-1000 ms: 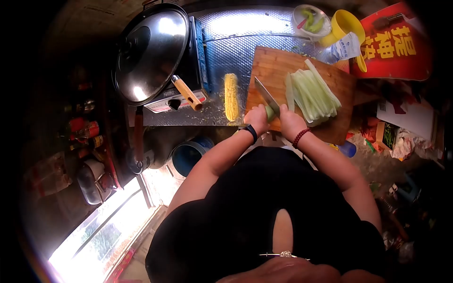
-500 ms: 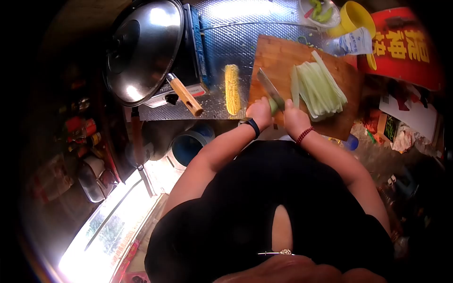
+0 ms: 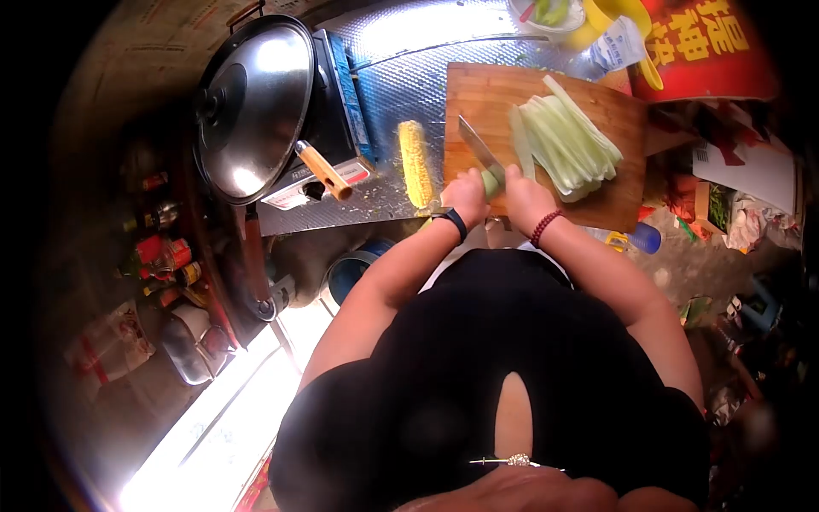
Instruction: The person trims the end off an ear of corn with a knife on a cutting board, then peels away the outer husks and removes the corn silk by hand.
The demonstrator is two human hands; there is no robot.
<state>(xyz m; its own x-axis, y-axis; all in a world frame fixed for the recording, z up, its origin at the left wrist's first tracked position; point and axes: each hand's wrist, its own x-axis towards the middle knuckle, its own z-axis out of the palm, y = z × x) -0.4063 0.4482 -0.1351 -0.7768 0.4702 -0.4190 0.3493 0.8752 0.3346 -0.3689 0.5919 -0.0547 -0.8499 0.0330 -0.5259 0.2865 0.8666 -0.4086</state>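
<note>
My right hand, a red bead bracelet on its wrist, is closed around the hidden handle of a kitchen knife. The blade points up and left over the wooden cutting board. At the board's near edge, my left hand, with a dark band on the wrist, is closed on a green vegetable piece against the blade. Most of that piece is covered by my fingers. A pile of long pale green vegetable strips lies right of the knife, one strip slightly apart.
An ear of corn lies left of the board. Further left, a lidded wok sits on a stove, its wooden handle jutting toward me. Behind the board are a white bowl, a plastic bag and a yellow container.
The camera view has shifted and turned slightly, so the counter appears moved. Both hands keep their grips at the board's near edge, and the strips look unchanged.
</note>
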